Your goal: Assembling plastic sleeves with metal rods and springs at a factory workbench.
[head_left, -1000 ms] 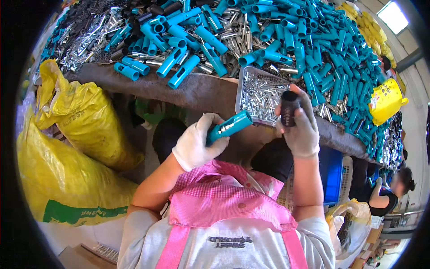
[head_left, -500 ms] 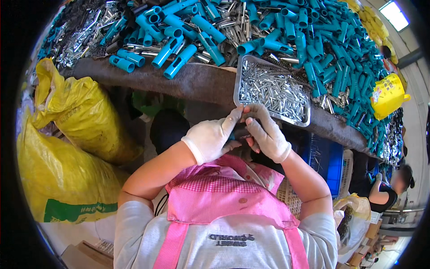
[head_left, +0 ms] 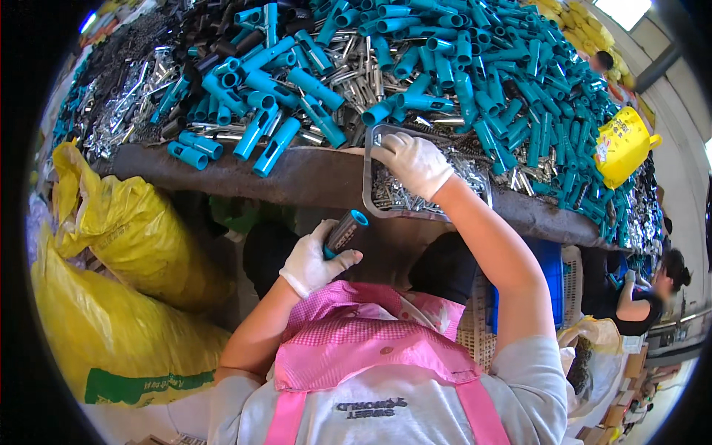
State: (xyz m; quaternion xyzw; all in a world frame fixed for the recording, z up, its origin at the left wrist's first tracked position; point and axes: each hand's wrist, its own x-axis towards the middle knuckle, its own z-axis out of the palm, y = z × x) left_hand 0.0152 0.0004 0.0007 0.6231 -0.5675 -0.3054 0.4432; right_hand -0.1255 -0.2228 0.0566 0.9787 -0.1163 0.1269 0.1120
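Head view: a teal handle (head_left: pixel 343 232) is held low near the tabletop edge (head_left: pixel 297 178), left hand (head_left: pixel 315 259) fingers clamped around it, open end up as if kept ready for filling. The right hand (head_left: pixel 412 162) is placed in the metal tray (head_left: pixel 371 194) of small silver parts, fingers curled together, seemingly for picking.

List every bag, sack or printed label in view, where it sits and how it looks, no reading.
Upper yellow sack: left, under the bench edge, bulging.
Lower yellow sack: lower left, with a green printed band.
Yellow bag: right, on the bench among teal tubes, with a printed patch.
Apron print: dark lettering on the pink apron's grey bib.
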